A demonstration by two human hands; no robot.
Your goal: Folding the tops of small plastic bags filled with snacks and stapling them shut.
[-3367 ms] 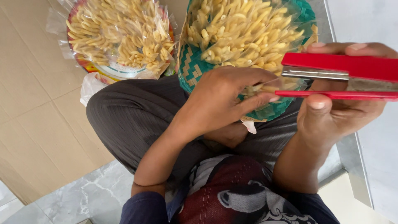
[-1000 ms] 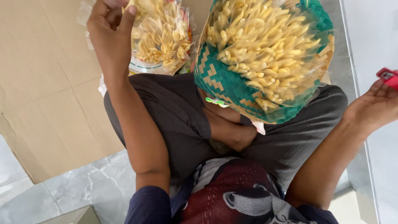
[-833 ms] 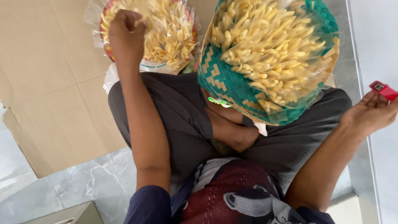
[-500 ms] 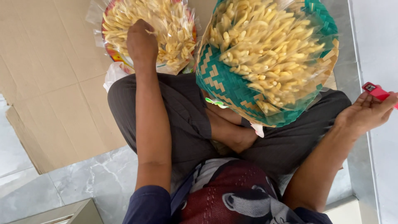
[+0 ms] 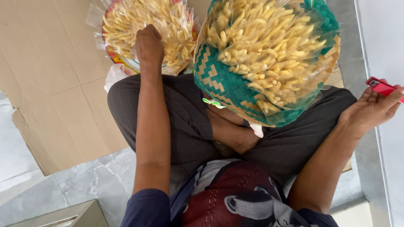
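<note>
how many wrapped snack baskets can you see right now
2: green basket on the lap, and another basket on the cardboard under the left hand. More may lie out of view.

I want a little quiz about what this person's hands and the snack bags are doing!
1. True or false: the left hand rests on the clear plastic bag of yellow stick snacks lying on the flat brown cardboard sheet.
2. Which hand has the red stapler?
A. left
B. right
C. neither
3. Fill in: the green and tan woven basket of yellow stick snacks sits on the person's ____.

Key: 1 true. 2 B, the right hand holds it, fingers loosely open. 3 lap.
</note>
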